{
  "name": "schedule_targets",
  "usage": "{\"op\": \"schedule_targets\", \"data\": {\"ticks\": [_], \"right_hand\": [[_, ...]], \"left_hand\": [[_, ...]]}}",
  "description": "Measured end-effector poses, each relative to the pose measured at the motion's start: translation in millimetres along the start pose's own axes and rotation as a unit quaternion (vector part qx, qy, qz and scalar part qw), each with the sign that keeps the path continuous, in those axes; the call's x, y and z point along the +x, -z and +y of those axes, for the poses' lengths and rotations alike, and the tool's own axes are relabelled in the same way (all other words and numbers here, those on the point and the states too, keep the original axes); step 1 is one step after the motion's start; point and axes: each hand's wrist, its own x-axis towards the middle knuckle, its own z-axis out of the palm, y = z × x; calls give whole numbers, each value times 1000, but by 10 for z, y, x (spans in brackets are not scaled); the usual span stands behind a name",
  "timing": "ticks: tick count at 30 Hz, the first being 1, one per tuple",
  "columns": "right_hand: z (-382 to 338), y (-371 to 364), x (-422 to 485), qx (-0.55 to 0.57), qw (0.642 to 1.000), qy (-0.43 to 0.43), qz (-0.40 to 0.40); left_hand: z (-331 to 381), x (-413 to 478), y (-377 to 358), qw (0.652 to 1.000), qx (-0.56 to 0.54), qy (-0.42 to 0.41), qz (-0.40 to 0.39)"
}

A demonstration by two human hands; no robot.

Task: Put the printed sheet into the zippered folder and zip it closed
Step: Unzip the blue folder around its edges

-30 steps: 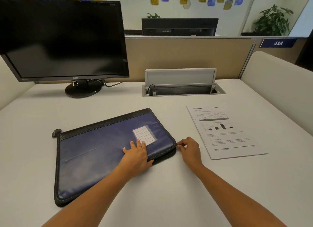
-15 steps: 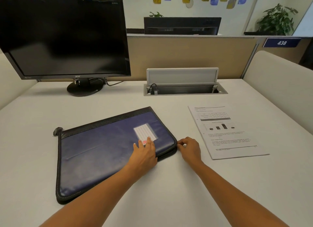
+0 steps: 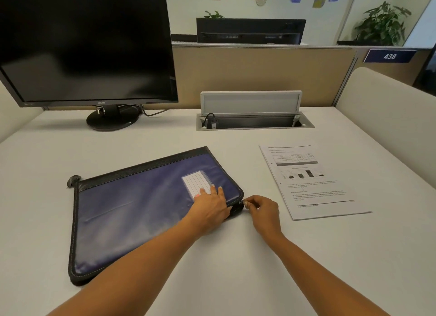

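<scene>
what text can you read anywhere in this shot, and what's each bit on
"438": on the blue sign at the far right.
"acer": on the lower bezel of the monitor.
A small mark at the monitor's top right corner is too blurred to read.
Printed sheet: headings, table, chart and paragraphs are all too small to read.
Label card on the folder: ruled lines only, no writing visible.

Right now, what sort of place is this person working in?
Most likely an open-plan office cubicle: an Acer monitor stands on the desk, a tan partition runs behind it, a number plate reads 438, and a flip-up cable box is set into the desktop.
</scene>
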Motion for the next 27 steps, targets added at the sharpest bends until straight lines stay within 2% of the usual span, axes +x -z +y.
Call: {"op": "schedule_targets", "data": {"ticks": [12,27], "right_hand": [[-131,-23,302,3,1000,-7,-12],[-115,-9,316,22,1000,-11,-10]], "left_hand": [[-53,-86,73,998,-56,-19,-20],[-61,-111,247,999,-16,-31,7]]}}
